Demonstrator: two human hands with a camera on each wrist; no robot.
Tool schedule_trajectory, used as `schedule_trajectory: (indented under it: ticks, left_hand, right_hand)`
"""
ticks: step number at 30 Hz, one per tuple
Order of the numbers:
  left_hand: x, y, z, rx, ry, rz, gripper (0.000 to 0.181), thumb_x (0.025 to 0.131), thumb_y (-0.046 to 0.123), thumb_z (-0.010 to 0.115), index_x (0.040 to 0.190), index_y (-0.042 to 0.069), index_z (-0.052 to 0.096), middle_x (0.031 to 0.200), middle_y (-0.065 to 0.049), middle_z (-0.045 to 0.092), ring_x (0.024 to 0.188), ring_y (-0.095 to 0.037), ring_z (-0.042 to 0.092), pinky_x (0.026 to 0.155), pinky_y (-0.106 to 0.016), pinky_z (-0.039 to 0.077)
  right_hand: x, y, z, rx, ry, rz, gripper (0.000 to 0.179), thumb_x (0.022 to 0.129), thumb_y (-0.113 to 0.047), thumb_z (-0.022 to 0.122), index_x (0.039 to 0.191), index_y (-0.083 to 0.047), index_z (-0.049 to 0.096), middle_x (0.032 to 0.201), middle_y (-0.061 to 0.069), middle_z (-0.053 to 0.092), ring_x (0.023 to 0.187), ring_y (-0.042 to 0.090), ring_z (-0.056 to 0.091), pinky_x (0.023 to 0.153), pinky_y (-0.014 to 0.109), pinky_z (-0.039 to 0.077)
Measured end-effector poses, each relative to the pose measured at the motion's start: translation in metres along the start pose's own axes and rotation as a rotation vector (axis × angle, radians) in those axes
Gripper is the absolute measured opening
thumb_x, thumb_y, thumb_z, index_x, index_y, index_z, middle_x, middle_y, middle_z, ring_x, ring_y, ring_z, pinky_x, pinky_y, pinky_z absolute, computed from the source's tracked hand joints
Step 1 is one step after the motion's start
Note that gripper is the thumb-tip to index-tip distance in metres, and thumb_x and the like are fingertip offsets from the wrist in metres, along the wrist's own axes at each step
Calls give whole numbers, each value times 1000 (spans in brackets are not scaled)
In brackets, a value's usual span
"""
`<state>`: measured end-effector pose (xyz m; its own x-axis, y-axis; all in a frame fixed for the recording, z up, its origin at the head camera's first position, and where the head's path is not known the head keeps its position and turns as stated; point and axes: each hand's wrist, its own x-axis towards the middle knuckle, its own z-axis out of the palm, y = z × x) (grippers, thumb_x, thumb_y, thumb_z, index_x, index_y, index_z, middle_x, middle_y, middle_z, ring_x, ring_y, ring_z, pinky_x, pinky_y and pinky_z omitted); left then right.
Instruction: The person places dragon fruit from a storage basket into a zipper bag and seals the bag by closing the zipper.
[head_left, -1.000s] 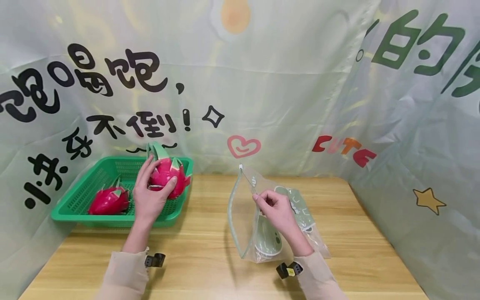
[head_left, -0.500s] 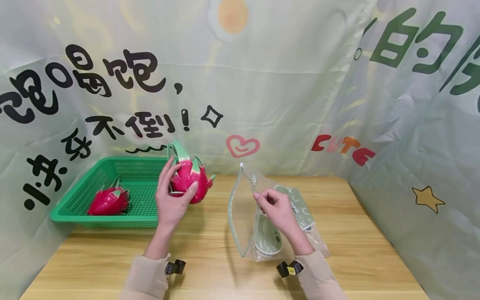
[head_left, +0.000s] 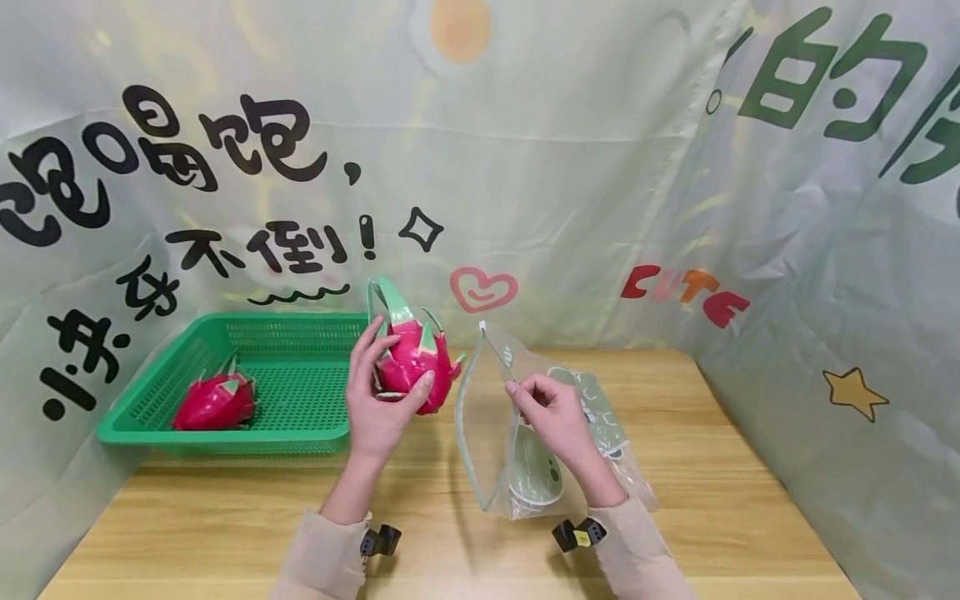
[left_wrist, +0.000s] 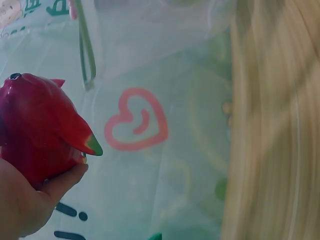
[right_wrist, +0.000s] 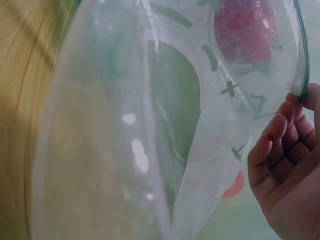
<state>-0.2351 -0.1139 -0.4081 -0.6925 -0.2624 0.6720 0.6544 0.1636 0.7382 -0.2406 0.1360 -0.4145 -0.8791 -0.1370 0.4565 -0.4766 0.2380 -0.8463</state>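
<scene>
My left hand (head_left: 381, 417) grips a pink dragon fruit (head_left: 415, 360) with green tips and holds it in the air, between the green basket and the bag. The same dragon fruit (left_wrist: 42, 127) fills the left side of the left wrist view, the thumb against its lower side. With thumb and curled fingers, my right hand (head_left: 553, 412) pinches the zip edge of a clear bag (head_left: 487, 433) printed with green patterns. Its mouth gapes toward the left. In the right wrist view the fruit shows blurred pink through the clear film (right_wrist: 150, 125), and the right fingers (right_wrist: 295, 122) curl at the edge.
A green plastic basket (head_left: 300, 442) stands at the back left of the wooden table (head_left: 300, 533). A second dragon fruit (head_left: 216, 402) lies inside it, toward its left. Behind the table hangs a printed cloth (head_left: 570, 200), with another side of it at the right.
My left hand has carried the dragon fruit from over the basket rightward, close to the bag's mouth. The right hand and the bag have stayed in place.
</scene>
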Motion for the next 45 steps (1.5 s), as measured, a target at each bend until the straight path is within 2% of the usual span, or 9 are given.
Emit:
schedule_trajectory:
  ticks: [8, 15, 27, 33, 37, 45]
  left_hand:
    - [-10, 6, 18, -37, -77, 42, 63, 75, 0, 88, 132, 7, 62, 163, -7, 39, 132, -29, 52, 86, -32, 60]
    - [-15, 12, 30, -61, -104, 61, 62, 76, 2, 88, 132, 8, 61, 163, -6, 38, 134, -30, 52, 84, -45, 62]
    - [-16, 17, 34, -110, -100, 68, 61, 80, 7, 85, 135, 9, 58, 164, -5, 36, 138, -30, 48, 84, -38, 62]
    - [-22, 16, 41, -127, -144, 77, 59, 82, 11, 85, 134, 9, 58, 164, -7, 34, 134, -31, 52, 81, -38, 63]
    - [-26, 15, 45, -124, -172, 75, 59, 84, 18, 86, 135, 10, 57, 165, -3, 33, 134, -31, 52, 82, -39, 63]
    - [-29, 17, 49, -172, -171, 64, 64, 88, 24, 82, 142, 9, 50, 167, -1, 30, 139, -30, 48, 86, -41, 62]
  right_hand:
    - [0, -2, 1, 2, 6, 23, 29, 101, -16, 70, 74, -9, 64, 62, 1, 54, 58, 12, 48, 50, 22, 39]
    - [1, -2, 2, 27, 14, 10, 29, 100, -15, 71, 73, -7, 64, 61, 2, 54, 57, 11, 49, 51, 22, 40]
    - [1, 0, 5, -3, 2, 26, 26, 100, -16, 72, 75, -7, 67, 63, 2, 56, 59, 11, 50, 52, 21, 40]
    - [2, 0, 5, -7, 6, 48, 25, 102, -6, 63, 77, -6, 66, 63, 3, 55, 59, 12, 51, 54, 21, 42]
    - [2, 0, 5, 1, 18, 77, 27, 101, -2, 59, 75, -4, 62, 62, 7, 55, 58, 13, 51, 53, 21, 41]
    - [1, 0, 4, 3, -16, 122, 29, 105, -13, 62, 78, -2, 63, 64, 11, 56, 59, 15, 52, 53, 22, 40]
